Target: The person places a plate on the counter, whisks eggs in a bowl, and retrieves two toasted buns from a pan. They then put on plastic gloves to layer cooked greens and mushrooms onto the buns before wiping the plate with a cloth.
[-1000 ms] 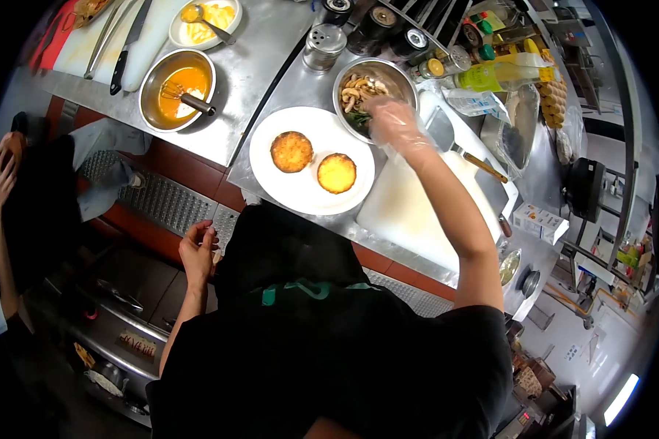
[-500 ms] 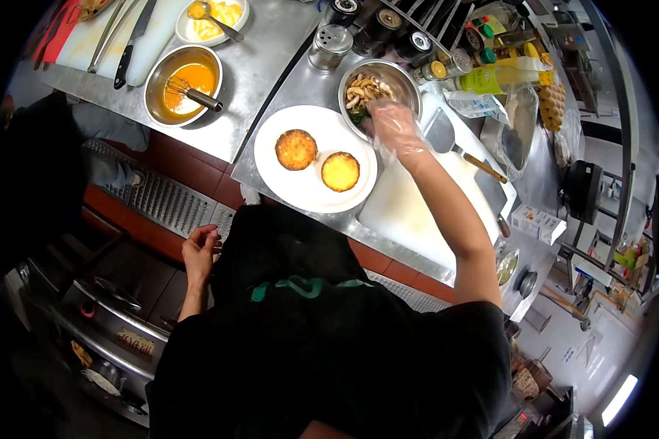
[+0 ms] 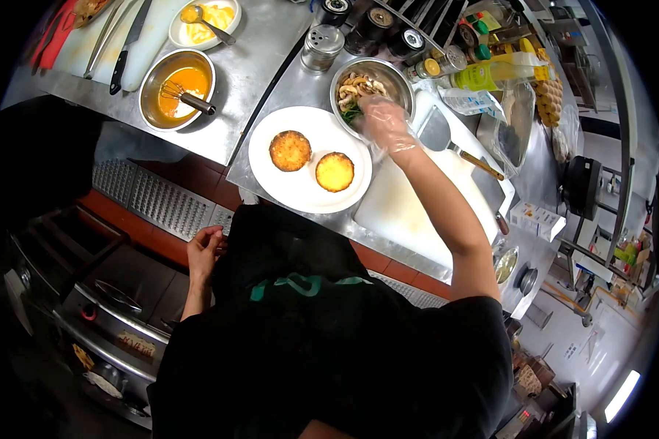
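My right hand (image 3: 385, 124), in a clear plastic glove, reaches into a steel bowl (image 3: 408, 86). Its fingers curl down onto dark leafy greens (image 3: 350, 113); the fingertips are partly hidden. Sliced mushrooms (image 3: 359, 87) lie beside the greens in the same bowl. Just in front of the bowl, a white oval plate (image 3: 300, 192) carries two round browned pieces, a darker one (image 3: 290, 151) and a yellower one (image 3: 334, 172). My left hand (image 3: 206, 249) is bare and hangs low at my side, its fingers curled together around nothing visible.
A white cutting board (image 3: 395, 201) and a wooden-handled spatula (image 3: 437, 130) lie right of the plate. On the left counter are a bowl of orange liquid (image 3: 176, 77) with a whisk, a knife (image 3: 129, 47) and a yellow-filled dish (image 3: 218, 17). Shakers (image 3: 321, 48) stand behind.
The view has shifted slightly. My right hand stays in the bowl, its fingers now lower over the greens. My left hand hangs much as before. The person at the left has moved partly out of view.
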Available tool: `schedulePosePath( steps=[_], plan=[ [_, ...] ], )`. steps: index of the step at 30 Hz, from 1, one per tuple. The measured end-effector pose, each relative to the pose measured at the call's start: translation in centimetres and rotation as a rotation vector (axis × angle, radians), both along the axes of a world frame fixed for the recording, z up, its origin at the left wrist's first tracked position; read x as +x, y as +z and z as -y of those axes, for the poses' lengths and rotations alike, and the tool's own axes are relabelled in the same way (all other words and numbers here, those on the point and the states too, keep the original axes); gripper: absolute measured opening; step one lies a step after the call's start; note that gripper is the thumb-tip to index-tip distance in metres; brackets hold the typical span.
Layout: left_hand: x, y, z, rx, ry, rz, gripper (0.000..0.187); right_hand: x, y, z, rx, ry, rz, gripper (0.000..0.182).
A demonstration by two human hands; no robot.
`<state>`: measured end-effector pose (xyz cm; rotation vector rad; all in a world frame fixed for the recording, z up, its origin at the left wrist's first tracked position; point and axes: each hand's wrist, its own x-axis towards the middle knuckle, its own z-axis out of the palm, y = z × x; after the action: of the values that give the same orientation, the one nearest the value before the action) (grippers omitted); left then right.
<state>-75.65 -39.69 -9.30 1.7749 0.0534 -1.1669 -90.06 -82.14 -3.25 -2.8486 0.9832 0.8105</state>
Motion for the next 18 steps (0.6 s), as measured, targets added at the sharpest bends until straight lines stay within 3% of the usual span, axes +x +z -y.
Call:
schedulePosePath(
  steps=[2,4,6,7,8,10,12,14,18],
  plan=[
    [0.2,0.4,0.3,0.03,-0.024,-0.001,0.017,-1.2,-2.5,1.4,0.133,-0.177,0.317,0.034],
    [0.3,0.0,-0.1,-0.027,0.038,-0.012,0.017,-0.1,2.4,1.4,0.154,-0.2,0.34,0.032],
    [0.3,-0.5,-0.3,-0.027,0.044,-0.025,0.017,-0.5,4.4,2.4,0.467,-0.422,0.43,0.036],
    [0.4,-0.7,-0.3,-0.026,0.045,-0.034,0.017,-0.6,4.1,3.3,0.49,-0.399,0.505,0.043],
    [0.4,-1.0,-0.2,-0.029,0.039,-0.032,0.017,-0.4,4.0,3.3,0.486,-0.403,0.508,0.043],
    [0.2,-1.1,-0.1,-0.031,0.002,-0.039,0.017,1.1,4.0,2.3,0.407,-0.187,0.544,0.047],
    [0.3,0.0,0.5,-0.012,0.001,-0.044,0.017,1.3,0.3,0.9,0.001,0.183,0.497,0.053],
    [0.4,0.2,0.3,0.009,0.001,-0.047,0.018,0.7,-3.7,1.5,0.068,0.222,0.563,0.043],
    [0.7,0.1,-0.6,-0.01,0.056,-0.038,0.019,0.7,-0.6,1.9,0.115,-0.052,0.726,0.023]
  ],
)
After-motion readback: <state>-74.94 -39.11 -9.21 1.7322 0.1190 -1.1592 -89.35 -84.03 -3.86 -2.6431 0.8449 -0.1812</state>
